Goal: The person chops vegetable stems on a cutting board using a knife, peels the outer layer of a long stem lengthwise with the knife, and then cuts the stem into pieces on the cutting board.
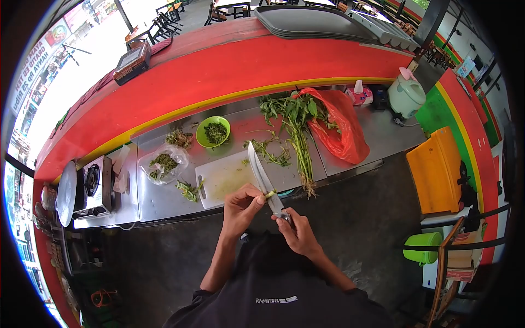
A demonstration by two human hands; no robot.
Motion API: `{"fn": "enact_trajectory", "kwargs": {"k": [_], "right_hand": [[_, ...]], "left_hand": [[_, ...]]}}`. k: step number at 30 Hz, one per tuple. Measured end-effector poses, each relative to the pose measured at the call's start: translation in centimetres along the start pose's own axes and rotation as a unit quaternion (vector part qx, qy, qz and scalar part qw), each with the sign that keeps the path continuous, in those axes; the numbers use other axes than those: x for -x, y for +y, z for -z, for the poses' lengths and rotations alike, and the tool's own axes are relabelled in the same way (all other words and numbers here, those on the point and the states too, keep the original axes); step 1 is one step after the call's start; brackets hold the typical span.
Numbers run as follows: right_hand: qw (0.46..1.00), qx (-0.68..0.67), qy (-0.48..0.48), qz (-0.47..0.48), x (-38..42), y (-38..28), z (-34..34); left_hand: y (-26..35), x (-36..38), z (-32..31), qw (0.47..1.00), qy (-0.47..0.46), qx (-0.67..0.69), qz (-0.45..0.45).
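Just below the frame's centre, the right hand (298, 232) is clenched round the handle of a knife (262, 177) whose blade points up toward the cutting board (227, 177). The left hand (240, 208) pinches a short green stem piece (270, 193) against the blade with its fingers (257, 199). Leafy greens (295, 123) lie on the tabletop (158, 197) beside a red plastic bag (342, 128), right of a green bowl (213, 132).
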State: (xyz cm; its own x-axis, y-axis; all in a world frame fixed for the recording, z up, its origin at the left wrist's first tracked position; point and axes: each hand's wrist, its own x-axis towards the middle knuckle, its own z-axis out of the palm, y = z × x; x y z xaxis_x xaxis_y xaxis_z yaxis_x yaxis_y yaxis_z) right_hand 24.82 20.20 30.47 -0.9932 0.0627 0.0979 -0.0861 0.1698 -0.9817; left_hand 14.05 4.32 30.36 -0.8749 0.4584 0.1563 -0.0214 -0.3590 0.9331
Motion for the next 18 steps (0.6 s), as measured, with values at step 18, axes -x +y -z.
{"fn": "enact_trajectory", "kwargs": {"k": [18], "right_hand": [[0.999,-0.002,0.022,-0.027,0.1,-0.3,-0.3]], "left_hand": [[0.0,0.3,-0.3,0.999,0.038,0.011,0.031]]}}
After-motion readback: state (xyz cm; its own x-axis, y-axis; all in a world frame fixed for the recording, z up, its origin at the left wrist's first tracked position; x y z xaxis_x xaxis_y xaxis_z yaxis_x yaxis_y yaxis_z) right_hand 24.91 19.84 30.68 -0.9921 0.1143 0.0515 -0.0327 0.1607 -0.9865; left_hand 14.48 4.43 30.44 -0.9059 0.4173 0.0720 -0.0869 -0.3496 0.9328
